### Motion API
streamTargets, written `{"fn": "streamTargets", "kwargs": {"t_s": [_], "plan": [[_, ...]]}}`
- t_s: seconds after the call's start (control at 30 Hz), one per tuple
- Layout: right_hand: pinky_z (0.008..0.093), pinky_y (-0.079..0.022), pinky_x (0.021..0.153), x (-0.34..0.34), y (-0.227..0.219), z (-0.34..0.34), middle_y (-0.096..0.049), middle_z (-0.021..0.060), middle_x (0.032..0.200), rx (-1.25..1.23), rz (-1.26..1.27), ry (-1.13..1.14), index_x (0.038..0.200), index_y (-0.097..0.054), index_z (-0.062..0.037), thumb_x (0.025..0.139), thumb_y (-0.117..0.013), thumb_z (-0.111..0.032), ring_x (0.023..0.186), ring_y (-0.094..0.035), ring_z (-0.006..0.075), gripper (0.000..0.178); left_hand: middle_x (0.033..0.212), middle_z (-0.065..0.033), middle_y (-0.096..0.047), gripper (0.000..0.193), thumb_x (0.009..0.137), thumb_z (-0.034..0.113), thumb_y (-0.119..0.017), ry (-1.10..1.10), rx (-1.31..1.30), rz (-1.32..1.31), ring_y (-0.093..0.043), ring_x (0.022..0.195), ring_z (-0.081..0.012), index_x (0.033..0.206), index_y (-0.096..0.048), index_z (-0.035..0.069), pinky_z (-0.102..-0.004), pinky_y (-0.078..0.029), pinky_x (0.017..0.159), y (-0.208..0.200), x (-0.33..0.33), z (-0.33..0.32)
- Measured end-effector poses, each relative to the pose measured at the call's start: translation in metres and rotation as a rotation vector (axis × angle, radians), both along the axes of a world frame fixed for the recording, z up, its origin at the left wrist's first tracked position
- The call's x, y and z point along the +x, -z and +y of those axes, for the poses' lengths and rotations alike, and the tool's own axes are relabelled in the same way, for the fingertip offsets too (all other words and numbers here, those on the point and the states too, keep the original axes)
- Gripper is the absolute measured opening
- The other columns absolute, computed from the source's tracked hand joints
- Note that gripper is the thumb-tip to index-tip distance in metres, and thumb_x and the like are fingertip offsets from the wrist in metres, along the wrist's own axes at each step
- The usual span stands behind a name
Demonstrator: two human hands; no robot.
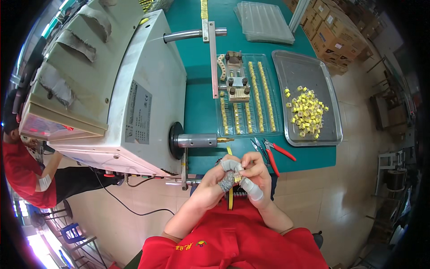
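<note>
My two hands meet close to my body, just in front of the table edge. Between the fingertips is a small yellow-and-pale coil bobbin (237,178), partly hidden by the fingers. My left hand (211,186) is closed on its left side, with a white cover on a finger and a grey, rough wrap on the thumb. My right hand (256,172) pinches it from the right, its thumb in a white cover. A narrow yellow tape strip (230,199) hangs beside the fingers. Beyond them the metal spindle (197,140) of a winding machine (154,89) sticks out with a brass tip.
A clear tray (275,127) holds rows of yellow bobbins, with a metal clamp fixture (238,81) over it. A grey metal tray (309,140) bears a yellow pile. Red-handled pliers (284,152) and cutters (272,162) lie near the edge. Another person (29,175) is far left.
</note>
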State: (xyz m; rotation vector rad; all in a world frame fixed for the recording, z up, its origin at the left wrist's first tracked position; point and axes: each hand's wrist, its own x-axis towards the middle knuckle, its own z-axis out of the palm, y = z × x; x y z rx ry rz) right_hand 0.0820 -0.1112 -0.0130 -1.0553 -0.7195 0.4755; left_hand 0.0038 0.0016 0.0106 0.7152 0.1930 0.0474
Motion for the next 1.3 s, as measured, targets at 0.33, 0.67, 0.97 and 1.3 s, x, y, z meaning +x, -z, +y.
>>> {"fn": "streamTargets", "kwargs": {"t_s": [0.33, 0.67, 0.97, 1.3], "plan": [[0.0299, -0.034, 0.085, -0.001, -0.007, 0.003, -0.039, 0.0080, 0.100, 0.083, 0.066, -0.021, 0.089, -0.052, -0.0086, 0.078, -0.059, -0.006, 0.095, -0.041, 0.0167, 0.014, 0.101, -0.0036, -0.036, 0.020, 0.080, -0.006, -0.044, -0.037, 0.273, -0.035, -0.039, 0.096, -0.0115, 0.098, -0.049, 0.001, -0.0207, -0.030, 0.083, -0.003, 0.002, 0.001], [0.0286, -0.034, 0.085, 0.002, -0.007, 0.004, -0.040, 0.0090, 0.101, -0.013, 0.009, 0.020, 0.087, -0.051, -0.0065, 0.080, -0.057, -0.009, 0.094, -0.041, 0.0167, 0.010, 0.097, -0.0014, -0.040, 0.021, 0.082, 0.005, -0.050, 0.004, 0.015, 0.027, -0.042, 0.088, -0.0086, 0.102, -0.046, 0.002, -0.0199, -0.034, 0.077, -0.002, 0.002, 0.002], [0.0339, -0.034, 0.076, 0.008, 0.003, 0.004, -0.050, 0.0089, 0.092, -0.159, -0.598, 0.344, 0.086, -0.052, -0.0056, 0.078, -0.063, -0.018, 0.084, -0.042, 0.0245, 0.018, 0.094, -0.0004, -0.047, 0.025, 0.083, 0.008, -0.050, 0.020, -0.148, 0.087, -0.044, 0.085, -0.0067, 0.106, -0.044, 0.002, -0.0214, -0.035, 0.074, -0.006, 0.000, -0.001], [0.0350, -0.037, 0.074, 0.009, 0.002, 0.008, -0.049, 0.0087, 0.086, -0.212, -0.731, 0.443, 0.082, -0.049, -0.0061, 0.081, -0.059, -0.018, 0.082, -0.043, 0.0235, 0.016, 0.095, -0.0008, -0.047, 0.024, 0.081, 0.003, -0.045, 0.002, -0.114, 0.103, -0.044, 0.088, -0.0082, 0.105, -0.045, 0.003, -0.0228, -0.035, 0.076, -0.005, 0.002, -0.002]]}}
